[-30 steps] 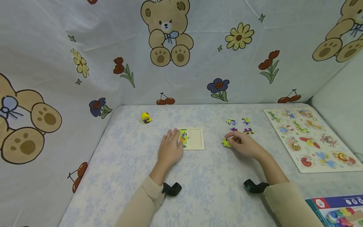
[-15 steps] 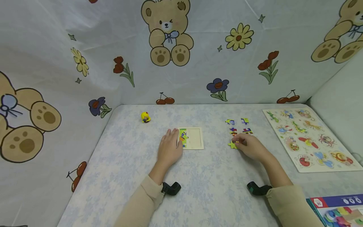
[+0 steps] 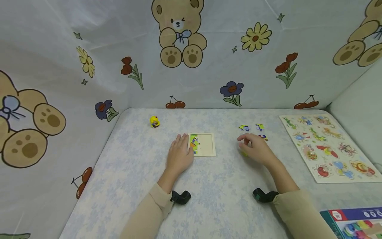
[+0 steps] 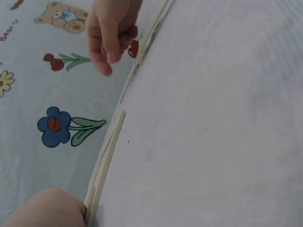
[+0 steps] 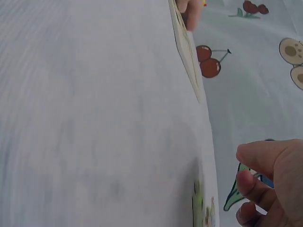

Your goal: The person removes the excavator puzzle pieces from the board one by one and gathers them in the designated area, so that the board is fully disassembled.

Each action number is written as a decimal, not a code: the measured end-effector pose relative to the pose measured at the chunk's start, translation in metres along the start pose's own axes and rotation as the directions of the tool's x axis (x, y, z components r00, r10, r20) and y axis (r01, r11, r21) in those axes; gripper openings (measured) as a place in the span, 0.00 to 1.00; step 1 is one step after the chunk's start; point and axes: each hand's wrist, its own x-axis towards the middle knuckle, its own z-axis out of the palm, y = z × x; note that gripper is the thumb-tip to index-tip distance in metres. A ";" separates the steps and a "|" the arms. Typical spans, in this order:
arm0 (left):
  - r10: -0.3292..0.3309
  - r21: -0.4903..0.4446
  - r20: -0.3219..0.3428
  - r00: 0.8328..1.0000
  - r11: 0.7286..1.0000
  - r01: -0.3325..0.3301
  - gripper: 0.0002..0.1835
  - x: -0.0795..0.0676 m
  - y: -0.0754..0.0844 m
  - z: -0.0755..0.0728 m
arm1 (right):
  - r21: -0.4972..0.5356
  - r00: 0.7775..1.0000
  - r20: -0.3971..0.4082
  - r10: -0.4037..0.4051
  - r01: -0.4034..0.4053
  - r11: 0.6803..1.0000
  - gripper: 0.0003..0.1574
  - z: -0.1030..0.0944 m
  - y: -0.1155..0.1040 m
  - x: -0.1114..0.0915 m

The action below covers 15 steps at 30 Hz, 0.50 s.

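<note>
My left hand (image 3: 179,156) lies with fingers extended along the left side of a small wooden puzzle tray (image 3: 207,146). Green and orange jigsaw pieces (image 3: 194,144) fill the left part of that tray; its right part shows bare wood. Above a green jigsaw piece (image 3: 244,154), my right hand (image 3: 255,149) hovers with thumb and fingers apart and nothing between them. Most of that piece is hidden under the hand. The right wrist view shows it as a thin green edge (image 5: 198,203) on the table below the fingers.
Several more jigsaw pieces (image 3: 244,127) lie beyond my right hand. A large board with printed insects (image 3: 328,149) is at the right, with a colourful box (image 3: 355,222) nearer me. A yellow toy duck (image 3: 154,121) stands at the back left, before the bear-print cloth (image 3: 191,89).
My right hand moved the green piece right toward the other loose pieces, then let go and rose slightly to the left. The left hand stays on the tray.
</note>
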 end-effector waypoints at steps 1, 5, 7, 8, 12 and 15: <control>-0.002 -0.001 0.002 1.000 1.000 0.002 0.32 0.000 0.000 0.000 | 0.006 1.000 0.013 0.008 -0.008 1.000 0.16 0.004 -0.006 0.004; -0.008 0.000 0.009 1.000 1.000 0.008 0.33 0.000 0.001 -0.001 | 0.004 0.997 0.074 0.016 -0.017 1.000 0.17 0.023 -0.032 0.022; -0.010 0.001 0.016 1.000 1.000 0.010 0.32 0.001 0.001 -0.001 | -0.003 0.995 0.102 0.000 0.000 1.000 0.18 0.033 -0.043 0.031; -0.011 0.001 0.021 1.000 1.000 0.011 0.32 0.001 0.001 -0.001 | -0.001 0.993 0.114 -0.012 0.012 1.000 0.18 0.038 -0.049 0.036; -0.018 0.012 0.038 0.999 1.000 0.017 0.32 0.001 0.001 -0.001 | 0.009 0.987 0.149 -0.056 0.055 0.998 0.16 0.056 -0.068 0.051; -0.017 0.023 0.041 0.999 1.000 0.016 0.32 0.002 0.000 -0.002 | -0.013 0.985 0.148 -0.086 0.089 0.996 0.15 0.068 -0.080 0.061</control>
